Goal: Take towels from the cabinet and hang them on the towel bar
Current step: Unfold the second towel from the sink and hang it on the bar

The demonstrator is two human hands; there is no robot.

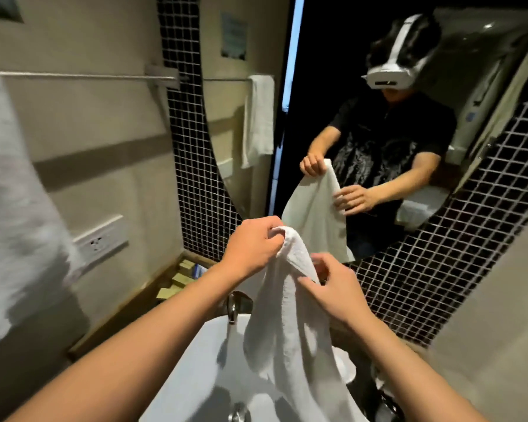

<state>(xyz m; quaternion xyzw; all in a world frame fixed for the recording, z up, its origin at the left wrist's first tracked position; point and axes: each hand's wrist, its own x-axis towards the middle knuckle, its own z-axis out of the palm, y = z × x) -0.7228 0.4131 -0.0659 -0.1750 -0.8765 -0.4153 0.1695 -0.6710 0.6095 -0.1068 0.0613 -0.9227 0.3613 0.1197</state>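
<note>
I see both hands raised over the sink (195,354), sharing 1 white towel (290,324). The left hand (250,248) grips the towel's top corner in curled fingers, at about 12 o'clock of the cloth. The right hand (333,287) pinches the edge just below, at about 2 o'clock, thumb against fingers. The rest of the towel hangs down between my forearms, draped in front of the faucet (237,303) and over the basin.

At 9 o'clock from the hands, a second towel (16,193) hangs blurred at the frame's left edge. The bar (83,76) runs along the beige wall at 10 o'clock, bare along the stretch I can see. A socket (99,239) sits on the wall below it.

At 1 o'clock the mirror (378,117) reflects the person, the held towel and a hung towel. Small boxes (180,278) lie on the counter at 8 o'clock of the left hand.
</note>
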